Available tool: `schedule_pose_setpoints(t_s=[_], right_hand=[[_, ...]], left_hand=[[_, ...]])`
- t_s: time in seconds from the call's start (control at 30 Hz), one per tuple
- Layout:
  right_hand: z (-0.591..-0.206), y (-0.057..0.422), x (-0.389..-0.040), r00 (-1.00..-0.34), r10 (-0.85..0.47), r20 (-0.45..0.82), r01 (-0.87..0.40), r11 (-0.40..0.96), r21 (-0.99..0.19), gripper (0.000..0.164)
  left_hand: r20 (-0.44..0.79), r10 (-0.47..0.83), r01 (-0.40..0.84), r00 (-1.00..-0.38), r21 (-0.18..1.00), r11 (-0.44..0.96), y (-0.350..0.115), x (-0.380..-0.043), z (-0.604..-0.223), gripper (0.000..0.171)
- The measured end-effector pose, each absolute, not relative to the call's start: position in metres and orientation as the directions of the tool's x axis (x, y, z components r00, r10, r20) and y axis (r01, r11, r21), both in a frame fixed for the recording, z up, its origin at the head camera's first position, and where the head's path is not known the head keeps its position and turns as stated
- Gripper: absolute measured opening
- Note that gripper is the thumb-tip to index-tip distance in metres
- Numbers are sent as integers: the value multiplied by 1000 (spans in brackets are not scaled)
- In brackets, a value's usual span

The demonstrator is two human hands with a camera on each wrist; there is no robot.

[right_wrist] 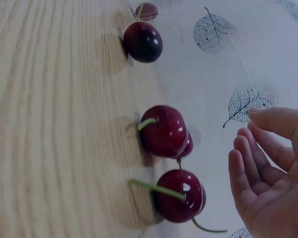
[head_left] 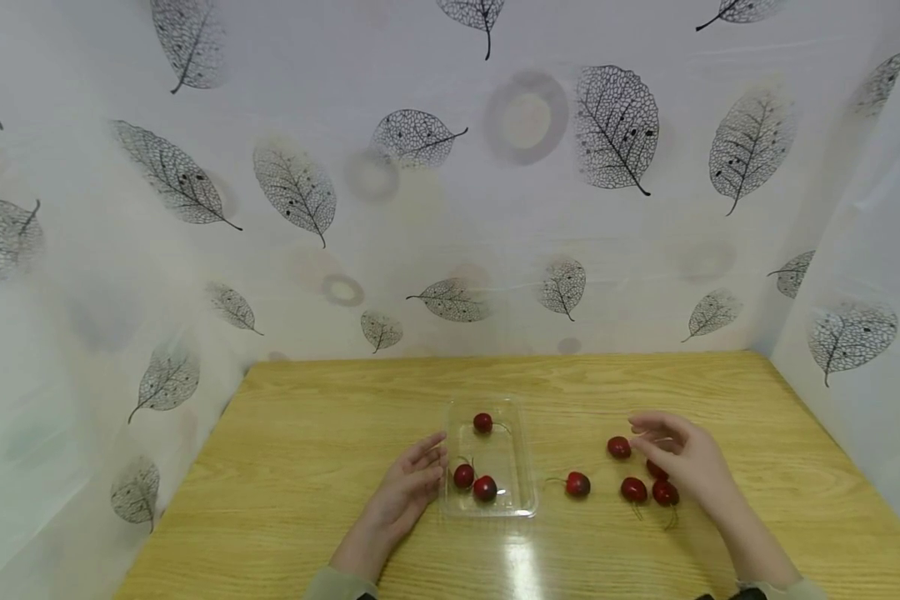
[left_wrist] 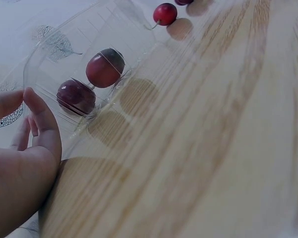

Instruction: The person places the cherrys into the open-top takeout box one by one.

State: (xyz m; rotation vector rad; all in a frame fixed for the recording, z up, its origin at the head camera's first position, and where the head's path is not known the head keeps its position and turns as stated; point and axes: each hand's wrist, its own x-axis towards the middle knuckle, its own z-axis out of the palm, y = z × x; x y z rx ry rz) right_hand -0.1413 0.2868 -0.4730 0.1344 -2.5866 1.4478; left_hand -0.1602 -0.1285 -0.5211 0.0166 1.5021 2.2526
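A clear plastic container (head_left: 527, 467) sits on the wooden table with three dark red cherries inside: one cherry (head_left: 483, 422) at its far end and a pair, including another cherry (left_wrist: 105, 68), at its near end. My left hand (head_left: 408, 492) is at the container's left side, fingertips right at the rim. To the right of the container lies a single cherry (head_left: 577, 484) with its stem pointing left. My right hand (head_left: 682, 458) hovers over a loose group of several cherries (head_left: 633, 489), holding nothing; its fingers are relaxed, and it partly covers one cherry (head_left: 656, 469).
The wooden table (head_left: 307, 417) runs back to a pale sheet (head_left: 435, 233) printed with leaf patterns, which also hangs along both sides. Light glares off the tabletop in front of the container.
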Motion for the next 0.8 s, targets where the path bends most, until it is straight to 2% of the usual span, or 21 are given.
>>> schedule_pose_setpoints(t_s=[0.8], right_hand=[[-494, 325, -122, -986, 98, 139, -54, 593, -803, 30]], left_hand=[[-213, 364, -334, -907, 891, -309, -129, -160, -522, 69]])
